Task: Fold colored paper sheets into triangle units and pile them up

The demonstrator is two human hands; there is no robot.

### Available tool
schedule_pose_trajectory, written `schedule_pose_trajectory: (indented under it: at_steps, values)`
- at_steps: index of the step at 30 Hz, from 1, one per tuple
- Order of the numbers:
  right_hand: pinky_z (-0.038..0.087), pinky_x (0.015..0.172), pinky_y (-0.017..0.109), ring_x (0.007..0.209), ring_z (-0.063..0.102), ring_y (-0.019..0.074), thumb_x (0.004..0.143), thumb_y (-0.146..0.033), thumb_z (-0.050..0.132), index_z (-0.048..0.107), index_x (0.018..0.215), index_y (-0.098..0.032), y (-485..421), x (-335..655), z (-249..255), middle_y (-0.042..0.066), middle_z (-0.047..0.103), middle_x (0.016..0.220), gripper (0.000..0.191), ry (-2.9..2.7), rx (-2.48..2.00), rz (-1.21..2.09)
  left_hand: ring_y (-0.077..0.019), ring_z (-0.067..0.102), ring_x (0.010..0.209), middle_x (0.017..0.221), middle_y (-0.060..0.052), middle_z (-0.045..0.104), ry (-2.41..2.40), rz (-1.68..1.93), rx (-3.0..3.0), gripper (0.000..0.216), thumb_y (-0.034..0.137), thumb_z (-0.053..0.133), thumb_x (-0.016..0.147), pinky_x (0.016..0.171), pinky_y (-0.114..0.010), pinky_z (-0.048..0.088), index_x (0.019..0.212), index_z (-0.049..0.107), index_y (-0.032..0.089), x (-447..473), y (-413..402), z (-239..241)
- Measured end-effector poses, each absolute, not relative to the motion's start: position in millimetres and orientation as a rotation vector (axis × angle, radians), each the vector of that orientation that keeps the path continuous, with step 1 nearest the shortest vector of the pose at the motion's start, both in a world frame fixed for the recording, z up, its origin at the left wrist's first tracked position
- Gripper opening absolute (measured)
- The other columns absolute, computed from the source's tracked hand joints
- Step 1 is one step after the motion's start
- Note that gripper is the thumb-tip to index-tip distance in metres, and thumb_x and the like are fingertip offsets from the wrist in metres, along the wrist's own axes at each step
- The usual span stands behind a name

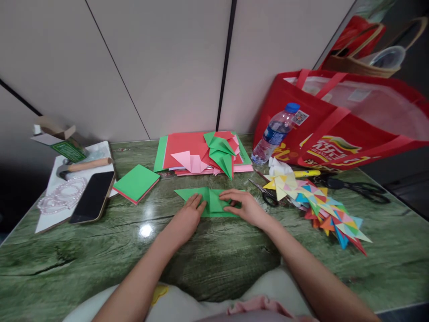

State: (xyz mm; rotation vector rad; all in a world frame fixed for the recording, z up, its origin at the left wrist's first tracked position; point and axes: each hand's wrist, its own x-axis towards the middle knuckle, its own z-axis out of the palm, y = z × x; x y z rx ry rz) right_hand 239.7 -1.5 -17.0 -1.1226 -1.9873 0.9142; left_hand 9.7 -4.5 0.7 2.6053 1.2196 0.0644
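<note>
In front of me on the table lies a partly folded sheet of green origami paper. It has an upright crease down its middle and a pointed left end. My left hand rests on its left half, fingers laid flat. At the right half, my right hand has its fingers and thumb curled around a folded flap, covering that end of the sheet. Behind them, finished green folded pieces and a pink folded piece sit on a stack of coloured paper.
Left are square sheets, a phone, beads, a wooden-handled tool and a small box. Right are scissors, a bottle, a red bag, joined colourful paper pieces and black scissors.
</note>
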Motion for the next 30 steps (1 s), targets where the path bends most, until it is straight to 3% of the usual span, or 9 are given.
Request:
schedule_pose_trajectory:
  at_steps: [7, 20, 30]
  values:
    - [0.05, 0.064, 0.028, 0.079, 0.062, 0.0161, 0.082, -0.025, 0.057, 0.069, 0.093, -0.019, 1, 239, -19, 0.01, 0.066, 0.105, 0.017, -1.986, -1.16, 0.89, -0.0294, 0.035, 0.132, 0.137, -0.019, 0.044, 1.223, 0.045, 2.608, 0.037, 0.022, 0.052, 0.085, 0.105, -0.044, 0.037, 0.12, 0.05, 0.01, 13, -3, 2]
    - [0.05, 0.061, 0.027, 0.074, 0.062, 0.0153, 0.079, -0.028, 0.061, 0.069, 0.09, -0.02, 3, 242, -22, 0.009, 0.067, 0.102, 0.016, -1.946, -1.174, 0.937, -0.0258, 0.039, 0.127, 0.125, -0.014, 0.052, 1.145, 0.324, 2.601, 0.027, 0.012, 0.045, 0.085, 0.102, -0.044, 0.041, 0.11, 0.057, 0.015, 10, 5, -12]
    - [0.051, 0.066, 0.029, 0.071, 0.059, 0.0142, 0.08, -0.03, 0.061, 0.07, 0.093, -0.021, 4, 245, -22, 0.008, 0.065, 0.105, 0.019, -1.994, -1.154, 0.952, -0.0178, 0.05, 0.095, 0.099, -0.006, 0.052, 1.054, 0.449, 2.388, 0.026, 0.008, 0.043, 0.083, 0.086, -0.035, 0.046, 0.1, 0.059, 0.018, 13, 7, -10]
